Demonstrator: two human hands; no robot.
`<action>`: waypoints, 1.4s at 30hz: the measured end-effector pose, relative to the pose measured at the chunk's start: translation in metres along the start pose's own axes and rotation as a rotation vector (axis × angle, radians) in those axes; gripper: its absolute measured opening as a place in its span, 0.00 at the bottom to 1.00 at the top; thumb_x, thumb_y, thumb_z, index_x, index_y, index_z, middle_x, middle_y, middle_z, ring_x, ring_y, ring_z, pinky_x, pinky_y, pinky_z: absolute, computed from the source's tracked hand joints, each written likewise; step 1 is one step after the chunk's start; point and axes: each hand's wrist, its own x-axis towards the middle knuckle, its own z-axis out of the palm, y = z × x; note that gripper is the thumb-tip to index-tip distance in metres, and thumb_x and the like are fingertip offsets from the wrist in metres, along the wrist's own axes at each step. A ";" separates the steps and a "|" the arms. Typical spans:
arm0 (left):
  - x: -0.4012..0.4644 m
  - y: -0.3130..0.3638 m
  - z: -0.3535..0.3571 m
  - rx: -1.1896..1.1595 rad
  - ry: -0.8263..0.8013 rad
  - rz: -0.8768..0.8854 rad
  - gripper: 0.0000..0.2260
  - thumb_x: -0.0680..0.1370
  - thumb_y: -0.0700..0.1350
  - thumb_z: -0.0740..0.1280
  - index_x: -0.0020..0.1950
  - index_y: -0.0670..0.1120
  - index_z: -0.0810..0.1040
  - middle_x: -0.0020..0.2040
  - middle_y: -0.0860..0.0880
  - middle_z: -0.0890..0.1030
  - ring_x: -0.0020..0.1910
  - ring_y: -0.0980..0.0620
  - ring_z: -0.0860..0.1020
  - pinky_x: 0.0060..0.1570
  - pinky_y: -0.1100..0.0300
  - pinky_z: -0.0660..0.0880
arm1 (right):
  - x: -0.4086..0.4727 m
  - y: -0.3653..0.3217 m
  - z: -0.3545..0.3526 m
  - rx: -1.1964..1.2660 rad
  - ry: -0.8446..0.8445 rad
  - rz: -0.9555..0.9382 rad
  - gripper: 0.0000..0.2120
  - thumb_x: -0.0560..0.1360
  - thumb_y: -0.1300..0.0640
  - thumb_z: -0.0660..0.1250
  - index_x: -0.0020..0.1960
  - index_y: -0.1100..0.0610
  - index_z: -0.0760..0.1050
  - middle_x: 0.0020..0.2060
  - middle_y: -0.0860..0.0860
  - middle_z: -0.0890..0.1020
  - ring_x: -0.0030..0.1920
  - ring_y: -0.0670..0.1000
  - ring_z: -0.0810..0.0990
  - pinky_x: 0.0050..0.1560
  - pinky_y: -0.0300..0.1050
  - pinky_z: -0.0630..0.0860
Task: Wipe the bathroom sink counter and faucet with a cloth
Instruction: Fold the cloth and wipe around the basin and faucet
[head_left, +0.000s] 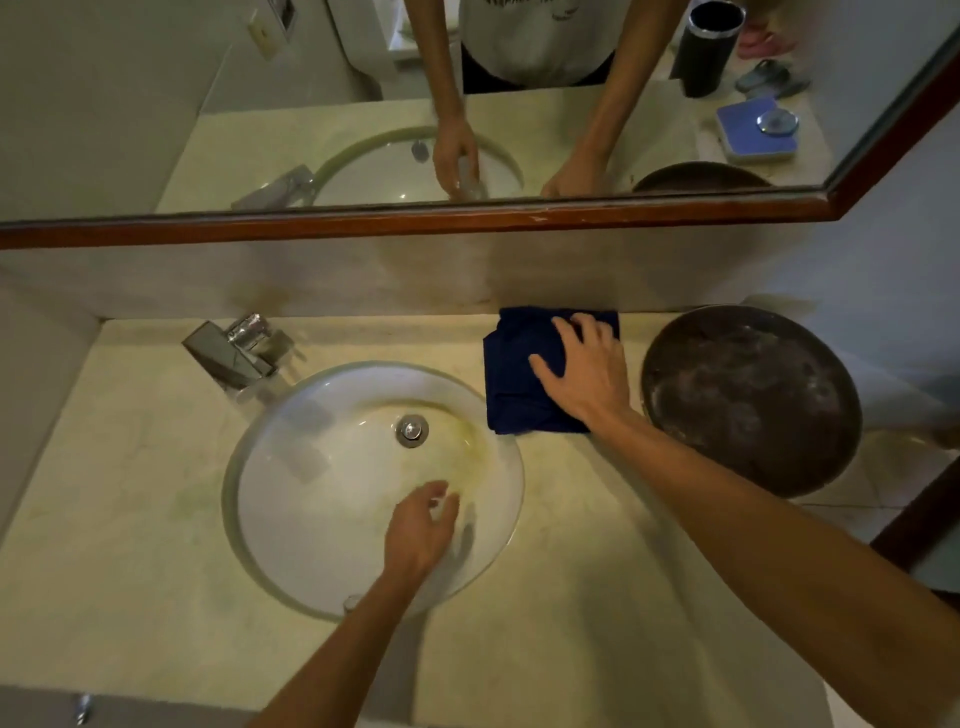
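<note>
Head view, right hand (587, 376) spread flat on cloth (519, 374), left hand (421, 530) loosely open over sink (249, 457)

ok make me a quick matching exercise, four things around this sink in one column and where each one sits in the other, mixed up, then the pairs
Things
1. blue cloth
2. faucet
3. left hand
4. dark round tray

Places
A. over the sink bowl, nearest the person
B. far right end of the counter
C. under the flat right hand, against the back wall
D. back left of the bowl

Pairs: 1-C, 2-D, 3-A, 4-B
</note>
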 end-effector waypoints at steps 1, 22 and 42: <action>-0.009 -0.021 0.003 0.076 0.019 -0.016 0.19 0.81 0.59 0.64 0.65 0.49 0.81 0.60 0.52 0.84 0.56 0.53 0.81 0.58 0.54 0.78 | 0.006 -0.003 0.014 -0.025 -0.039 -0.002 0.35 0.78 0.33 0.56 0.76 0.55 0.67 0.72 0.58 0.70 0.69 0.63 0.69 0.69 0.62 0.68; -0.060 -0.078 -0.012 0.167 0.282 0.036 0.12 0.86 0.50 0.55 0.50 0.51 0.77 0.46 0.54 0.79 0.41 0.51 0.77 0.44 0.55 0.72 | -0.127 -0.020 0.069 -0.171 -0.080 0.115 0.38 0.80 0.31 0.46 0.83 0.50 0.51 0.83 0.54 0.51 0.82 0.62 0.50 0.79 0.64 0.52; -0.058 -0.086 -0.010 0.156 0.306 0.077 0.14 0.84 0.47 0.55 0.43 0.44 0.73 0.40 0.47 0.78 0.38 0.43 0.75 0.43 0.53 0.66 | -0.357 0.080 0.034 -0.172 -0.003 0.512 0.38 0.80 0.31 0.46 0.83 0.51 0.52 0.82 0.56 0.55 0.81 0.63 0.52 0.77 0.67 0.55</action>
